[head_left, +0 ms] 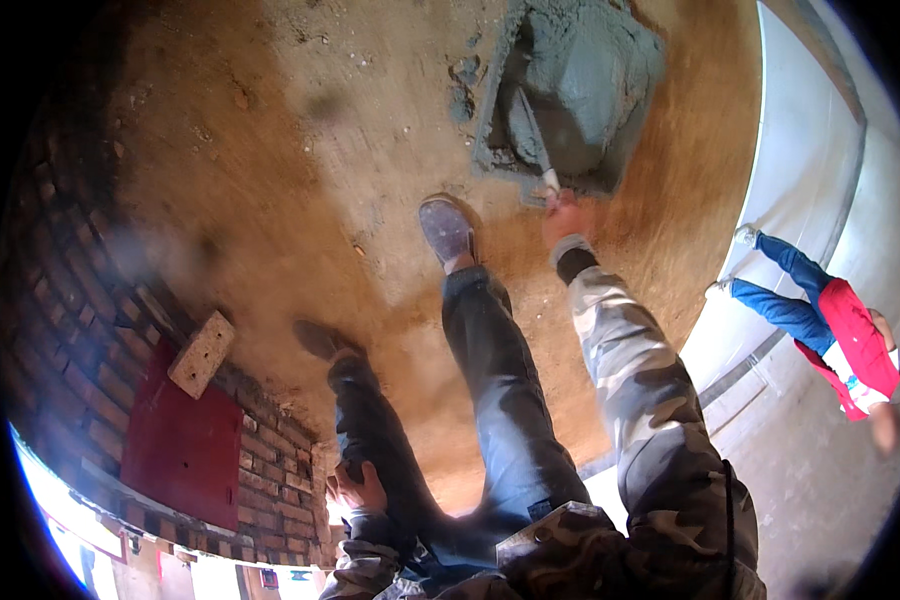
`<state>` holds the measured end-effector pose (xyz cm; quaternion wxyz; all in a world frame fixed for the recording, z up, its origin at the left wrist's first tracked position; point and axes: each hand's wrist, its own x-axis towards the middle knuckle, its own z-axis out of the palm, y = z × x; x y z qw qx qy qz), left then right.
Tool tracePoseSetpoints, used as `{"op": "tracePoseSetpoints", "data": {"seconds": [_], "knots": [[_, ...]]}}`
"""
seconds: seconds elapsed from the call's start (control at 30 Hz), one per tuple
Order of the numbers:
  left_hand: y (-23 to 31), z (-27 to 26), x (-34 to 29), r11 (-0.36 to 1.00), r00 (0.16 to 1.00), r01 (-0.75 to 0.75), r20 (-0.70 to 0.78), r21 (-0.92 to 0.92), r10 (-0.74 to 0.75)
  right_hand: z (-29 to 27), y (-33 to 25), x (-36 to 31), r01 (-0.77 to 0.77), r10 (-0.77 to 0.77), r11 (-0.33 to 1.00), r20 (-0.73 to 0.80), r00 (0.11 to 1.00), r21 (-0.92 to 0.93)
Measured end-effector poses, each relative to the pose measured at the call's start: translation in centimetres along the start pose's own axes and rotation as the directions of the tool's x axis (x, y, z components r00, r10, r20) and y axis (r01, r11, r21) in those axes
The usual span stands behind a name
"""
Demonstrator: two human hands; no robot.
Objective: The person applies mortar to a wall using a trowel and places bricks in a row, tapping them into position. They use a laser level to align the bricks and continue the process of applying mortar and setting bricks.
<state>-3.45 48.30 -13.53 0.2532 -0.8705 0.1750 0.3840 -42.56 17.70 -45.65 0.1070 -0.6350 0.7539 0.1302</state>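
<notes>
My right hand reaches forward and is closed around the pale handle of a trowel. The trowel's blade lies in a mortar-caked tray, over its near-left part. Wet grey mortar is heaped toward the tray's far and right side, with a smoother hollow nearer to me. My left hand holds nothing and rests on my left thigh by the knee, its fingers bent but apart.
Mortar clumps lie left of the tray on the brown floor. A brick wall stands at left, with a red panel and a pale, rough block beside it. A person in red is at right.
</notes>
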Motion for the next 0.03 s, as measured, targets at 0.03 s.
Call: {"op": "tracePoseSetpoints", "data": {"seconds": [0.03], "knots": [[0.40, -0.20, 0.20, 1.000, 1.000, -0.001, 0.003, -0.001, 0.001, 0.05, -1.18, 0.35, -0.141, 0.124, 0.983, 0.140, 0.982, 0.117]]}}
